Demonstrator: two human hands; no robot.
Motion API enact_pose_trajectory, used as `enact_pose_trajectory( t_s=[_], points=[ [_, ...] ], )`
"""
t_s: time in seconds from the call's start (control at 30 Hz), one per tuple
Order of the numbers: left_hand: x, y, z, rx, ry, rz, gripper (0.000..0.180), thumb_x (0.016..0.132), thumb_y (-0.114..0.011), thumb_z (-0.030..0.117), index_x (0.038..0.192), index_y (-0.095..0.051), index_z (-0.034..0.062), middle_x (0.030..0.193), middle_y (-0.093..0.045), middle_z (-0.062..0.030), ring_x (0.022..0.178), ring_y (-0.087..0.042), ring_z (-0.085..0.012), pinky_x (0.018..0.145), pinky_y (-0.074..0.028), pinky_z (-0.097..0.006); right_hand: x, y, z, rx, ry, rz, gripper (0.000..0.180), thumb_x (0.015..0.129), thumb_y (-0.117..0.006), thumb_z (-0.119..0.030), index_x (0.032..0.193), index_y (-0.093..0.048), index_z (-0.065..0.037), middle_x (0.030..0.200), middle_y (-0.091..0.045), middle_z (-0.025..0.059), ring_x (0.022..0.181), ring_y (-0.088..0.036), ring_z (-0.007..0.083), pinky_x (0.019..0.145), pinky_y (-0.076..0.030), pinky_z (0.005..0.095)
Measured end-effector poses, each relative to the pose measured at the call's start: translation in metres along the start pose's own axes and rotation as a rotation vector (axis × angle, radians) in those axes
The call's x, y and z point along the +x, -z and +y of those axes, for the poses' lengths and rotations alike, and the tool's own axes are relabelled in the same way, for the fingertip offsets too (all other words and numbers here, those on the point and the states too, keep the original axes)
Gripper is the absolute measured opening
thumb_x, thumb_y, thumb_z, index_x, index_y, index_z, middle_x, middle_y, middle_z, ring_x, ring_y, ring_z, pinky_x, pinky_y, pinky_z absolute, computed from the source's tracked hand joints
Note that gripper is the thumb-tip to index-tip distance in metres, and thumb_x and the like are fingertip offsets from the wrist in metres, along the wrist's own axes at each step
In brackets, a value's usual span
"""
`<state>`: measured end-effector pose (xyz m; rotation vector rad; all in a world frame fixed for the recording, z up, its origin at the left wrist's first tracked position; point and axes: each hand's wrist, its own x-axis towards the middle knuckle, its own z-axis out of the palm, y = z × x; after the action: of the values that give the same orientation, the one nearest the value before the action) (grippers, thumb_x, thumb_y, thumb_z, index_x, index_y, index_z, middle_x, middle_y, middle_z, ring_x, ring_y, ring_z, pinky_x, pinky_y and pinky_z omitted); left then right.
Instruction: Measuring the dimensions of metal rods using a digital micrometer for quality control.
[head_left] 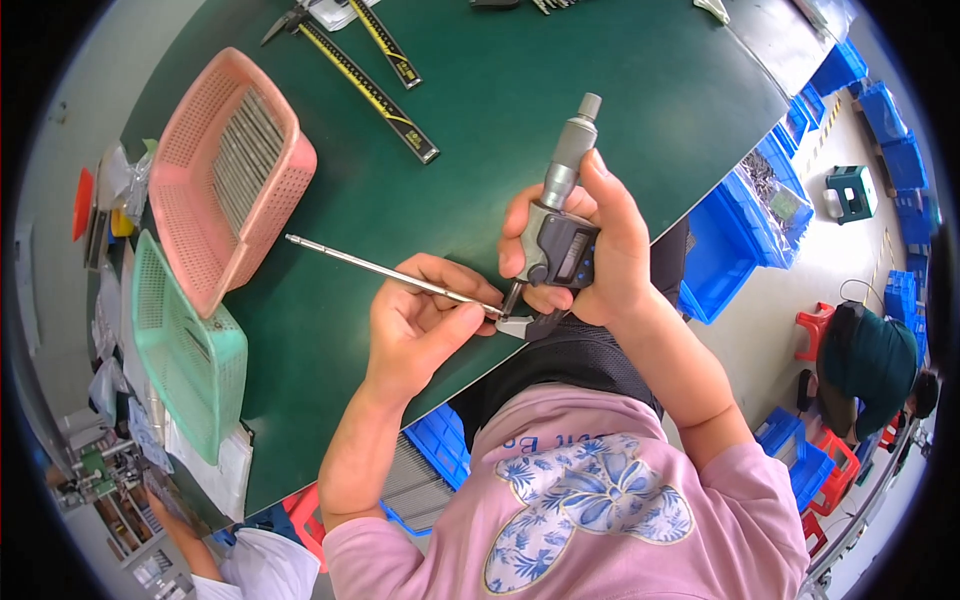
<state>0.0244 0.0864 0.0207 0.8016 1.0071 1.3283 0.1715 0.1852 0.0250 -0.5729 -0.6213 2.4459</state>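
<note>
Hands at near edge of dark green work mat (520, 110), measuring tool closed on a rod.
Left hand (420, 325) pinches a thin, long silver metal rod (385, 270), which slants up-left over the mat toward the pink perforated plastic basket (235, 175); right hand (600, 250) wraps a grey digital micrometer (562, 225), its tip meeting the rod's near end just over the mat edge. Open mat lies beyond the hands; a mint green perforated plastic basket (185, 345) stands at left, black-and-yellow calipers (370, 90) at the far side. Blue plastic bins (740, 225) crowd the floor to the right.
</note>
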Motion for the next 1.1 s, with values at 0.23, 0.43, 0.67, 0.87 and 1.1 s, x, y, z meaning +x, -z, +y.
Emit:
enact_pose_trajectory(
  t_s=[0.23, 0.43, 0.67, 0.87, 1.1],
  points=[
    [0.0, 0.003, 0.001, -0.012, 0.013, -0.012, 0.021, 0.075, -0.054, 0.0, 0.093, -0.045, -0.0033, 0.086, -0.057, -0.0166, 0.078, -0.058, -0.0187, 0.067, -0.05, -0.028, 0.0, -0.001, 0.0, -0.012, 0.016, 0.009, 0.063, 0.077, -0.033, -0.059, 0.076, -0.054, 0.0, 0.061, -0.056, 0.0127, 0.037, -0.044, 0.0123, 0.032, -0.034, 0.0203],
    [0.007, 0.004, -0.002, -0.054, -0.002, -0.029, 0.015, 0.076, -0.055, 0.001, 0.088, -0.046, -0.002, 0.083, -0.057, -0.0157, 0.073, -0.058, -0.0174, 0.065, -0.05, -0.028, 0.004, 0.003, -0.001, 0.035, 0.012, -0.019, 0.063, 0.079, -0.03, -0.057, 0.079, -0.053, 0.002, 0.063, -0.055, 0.0135, 0.035, -0.042, 0.0128, 0.033, -0.034, 0.0206],
    [0.002, 0.002, -0.004, -0.035, -0.033, 0.025, 0.011, 0.076, -0.055, -0.001, 0.083, -0.047, -0.0017, 0.08, -0.057, -0.0155, 0.069, -0.057, -0.0163, 0.063, -0.049, -0.026, 0.002, 0.003, 0.0, 0.062, -0.005, -0.021, 0.065, 0.079, -0.026, -0.057, 0.082, -0.051, 0.004, 0.064, -0.055, 0.015, 0.034, -0.04, 0.0144, 0.034, -0.034, 0.0226],
    [-0.001, 0.001, -0.002, -0.006, -0.032, 0.05, 0.011, 0.076, -0.055, -0.002, 0.082, -0.047, -0.0022, 0.079, -0.057, -0.0151, 0.067, -0.057, -0.0152, 0.062, -0.049, -0.026, 0.0, -0.001, 0.0, 0.026, 0.005, -0.001, 0.064, 0.077, -0.032, -0.059, 0.078, -0.052, 0.002, 0.063, -0.055, 0.0141, 0.034, -0.04, 0.0133, 0.032, -0.033, 0.0215],
    [0.002, -0.004, -0.001, 0.002, 0.017, 0.066, 0.017, 0.077, -0.055, 0.003, 0.09, -0.046, -0.0032, 0.082, -0.057, -0.0145, 0.071, -0.058, -0.0161, 0.065, -0.05, -0.027, 0.0, 0.002, -0.002, -0.006, 0.013, 0.025, 0.063, 0.077, -0.033, -0.059, 0.077, -0.053, 0.001, 0.063, -0.055, 0.0132, 0.036, -0.043, 0.0125, 0.032, -0.032, 0.0206]
  ],
)
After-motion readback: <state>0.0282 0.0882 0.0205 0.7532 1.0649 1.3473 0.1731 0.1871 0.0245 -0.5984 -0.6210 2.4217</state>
